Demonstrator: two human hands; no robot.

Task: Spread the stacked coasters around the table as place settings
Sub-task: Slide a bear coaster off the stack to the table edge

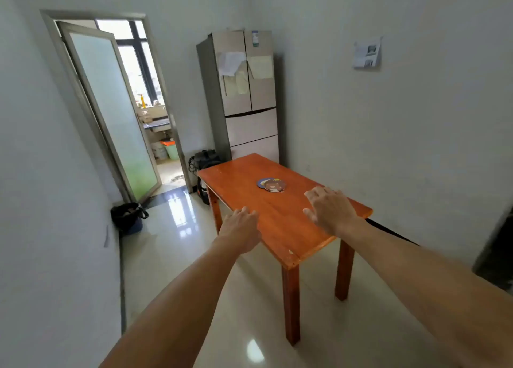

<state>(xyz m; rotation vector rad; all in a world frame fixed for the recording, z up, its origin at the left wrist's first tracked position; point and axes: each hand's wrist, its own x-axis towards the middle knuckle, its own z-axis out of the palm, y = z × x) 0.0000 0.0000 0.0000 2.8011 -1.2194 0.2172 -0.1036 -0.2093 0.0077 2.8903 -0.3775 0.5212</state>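
A small stack of round coasters point(271, 185) lies near the middle of the orange wooden table point(288, 228); the top one is brownish and a blue one peeks out behind it. My left hand point(241, 228) hovers at the table's left edge, palm down, holding nothing, its fingers loosely curled. Over the table's right side floats my right hand point(330, 209), fingers spread and empty. Both hands are nearer to me than the stack and apart from it.
A tall fridge point(247, 98) stands behind the table against the back wall. A glass door point(111, 109) at the left opens onto a kitchen. A black bag point(127, 217) sits on the floor by the left wall. Dark objects point(205, 159) rest beside the fridge.
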